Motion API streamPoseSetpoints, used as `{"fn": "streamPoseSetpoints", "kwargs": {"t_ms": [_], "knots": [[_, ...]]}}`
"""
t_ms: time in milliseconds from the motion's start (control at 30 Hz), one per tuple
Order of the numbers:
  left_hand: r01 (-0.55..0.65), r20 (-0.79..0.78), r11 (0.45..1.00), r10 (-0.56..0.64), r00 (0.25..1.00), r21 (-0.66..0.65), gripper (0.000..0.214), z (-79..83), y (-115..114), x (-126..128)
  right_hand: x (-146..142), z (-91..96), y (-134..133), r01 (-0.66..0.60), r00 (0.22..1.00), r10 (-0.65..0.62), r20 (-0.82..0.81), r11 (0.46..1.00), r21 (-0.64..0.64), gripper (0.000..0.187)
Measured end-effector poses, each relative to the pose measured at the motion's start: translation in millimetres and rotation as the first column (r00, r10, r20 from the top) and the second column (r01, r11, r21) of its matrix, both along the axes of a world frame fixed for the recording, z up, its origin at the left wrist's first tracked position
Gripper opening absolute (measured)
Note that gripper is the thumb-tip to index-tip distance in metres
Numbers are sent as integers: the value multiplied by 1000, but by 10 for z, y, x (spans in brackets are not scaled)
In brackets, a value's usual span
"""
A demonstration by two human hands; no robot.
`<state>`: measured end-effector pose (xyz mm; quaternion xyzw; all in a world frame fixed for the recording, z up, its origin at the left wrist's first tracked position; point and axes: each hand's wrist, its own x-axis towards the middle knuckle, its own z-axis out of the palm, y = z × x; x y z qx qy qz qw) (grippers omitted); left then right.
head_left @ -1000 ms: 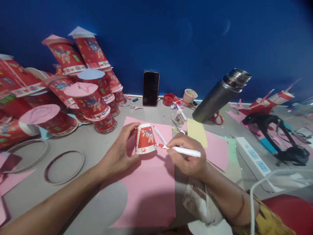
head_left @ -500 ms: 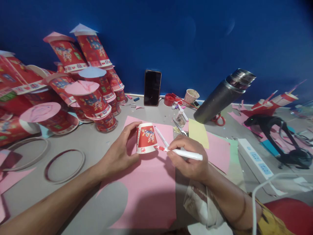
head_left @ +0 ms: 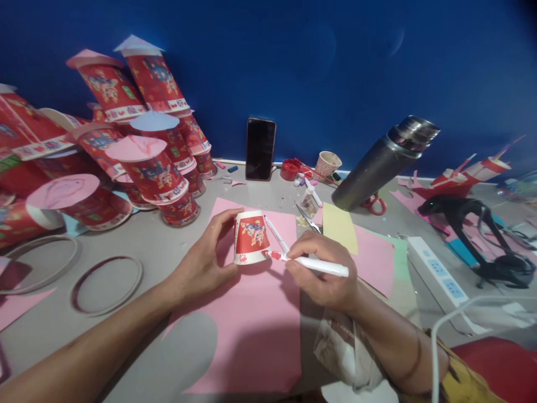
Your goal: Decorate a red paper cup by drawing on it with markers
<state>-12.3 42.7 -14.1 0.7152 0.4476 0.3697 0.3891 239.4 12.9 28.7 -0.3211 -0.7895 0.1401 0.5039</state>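
Note:
My left hand (head_left: pixel 205 260) grips a red and white paper cup (head_left: pixel 250 238) that stands upside down on a pink paper sheet (head_left: pixel 251 319). My right hand (head_left: pixel 323 268) is closed around a white pen (head_left: pixel 312 262) with a red tip. The pen's tip touches the paper right at the cup's lower rim. A second white pen (head_left: pixel 276 234) lies on the sheet just behind the cup.
Stacks of red paper cups (head_left: pixel 142 151) with paper lids fill the back left. A phone (head_left: pixel 260 149) leans on the blue wall. A steel flask (head_left: pixel 384 162), scissors (head_left: pixel 308 218), yellow paper (head_left: pixel 339 226), a power strip (head_left: pixel 436 274) and two wire rings (head_left: pixel 107 278) lie around.
The pen's tip has crept a little left along the cup's rim. Both hands otherwise stay where they were.

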Motion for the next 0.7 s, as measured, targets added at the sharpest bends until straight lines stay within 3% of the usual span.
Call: {"fn": "streamPoseSetpoints", "kwargs": {"t_ms": [700], "knots": [[-9, -7, 1000, 9, 1000, -2, 88, 3, -1, 14, 2, -6, 6, 45, 998, -45, 38, 999, -21, 10]]}}
